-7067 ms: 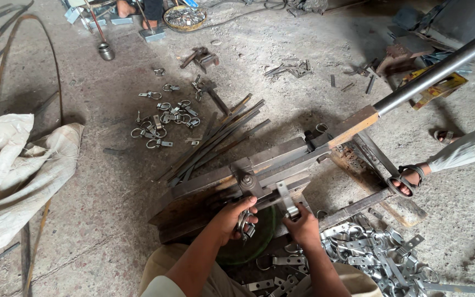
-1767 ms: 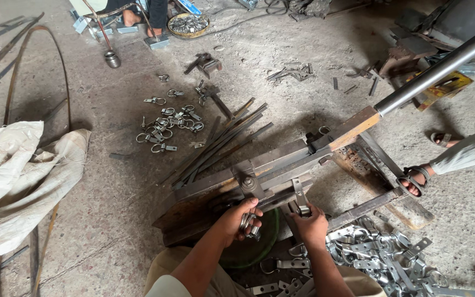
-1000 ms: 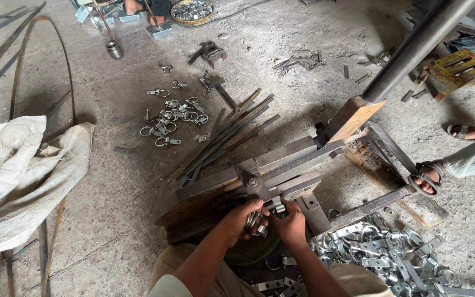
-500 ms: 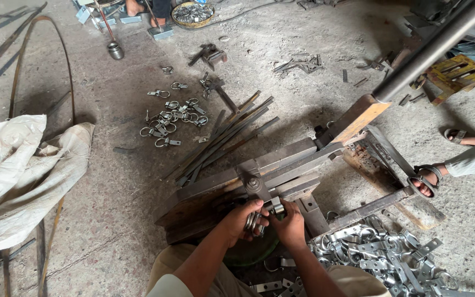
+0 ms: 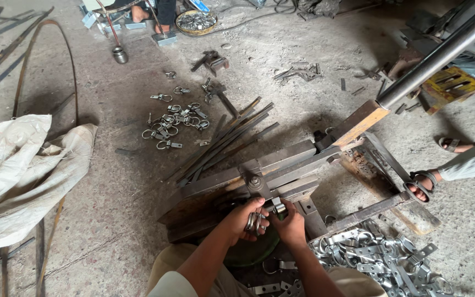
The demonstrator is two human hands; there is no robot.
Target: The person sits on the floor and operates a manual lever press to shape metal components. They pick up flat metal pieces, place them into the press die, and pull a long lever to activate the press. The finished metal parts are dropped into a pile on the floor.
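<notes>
Your left hand (image 5: 244, 220) has its fingers curled round a small stack of shiny metal clamp pieces (image 5: 254, 222), gripped tight just below the press die (image 5: 255, 184). Your right hand (image 5: 291, 224) pinches one piece (image 5: 279, 207) against the steel press frame (image 5: 281, 165). To your right lies a heap of bright clamps (image 5: 380, 258); beyond the frame, flat bars (image 5: 224, 140) and another person's sandalled foot (image 5: 421, 184).

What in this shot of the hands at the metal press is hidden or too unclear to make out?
Head view only:
- What the right hand touches at the press: hidden by the hand itself.
- How many metal clamps the left hand holds: fingers cover them.
- The long lever: its end is cut off by the top edge.
- The other person's sandalled foot: the rest is cut off by the right edge.
</notes>
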